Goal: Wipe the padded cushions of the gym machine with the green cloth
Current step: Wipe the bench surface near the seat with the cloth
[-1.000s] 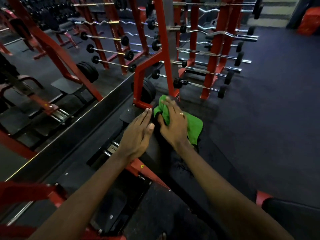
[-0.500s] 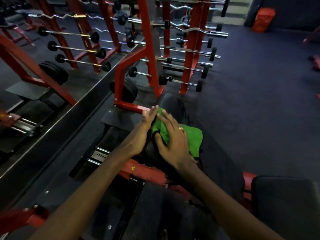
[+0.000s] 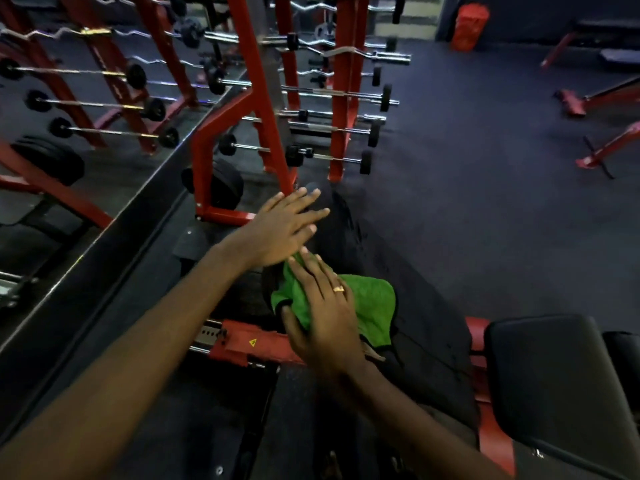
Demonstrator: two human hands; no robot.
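A long black padded cushion (image 3: 408, 296) of the red-framed gym machine slopes away from me in the middle of the view. The green cloth (image 3: 372, 306) lies on it. My right hand (image 3: 325, 317) presses flat on the cloth's left part, fingers spread, a ring on one finger. My left hand (image 3: 282, 226) is flat and open at the cushion's far end, just beyond the cloth, holding nothing. A second black pad (image 3: 557, 379) sits at the lower right.
A red upright frame (image 3: 256, 109) stands just beyond the cushion, with black weight plates (image 3: 221, 185) at its base. Racks of barbells (image 3: 332, 95) fill the back. A mirror wall runs along the left. Dark floor (image 3: 485, 174) spreads right, with red benches (image 3: 602, 98) far right.
My right hand has drawn the cloth back down the cushion toward me. My left hand has slid forward past the cloth to the cushion's far end. The view has shifted right.
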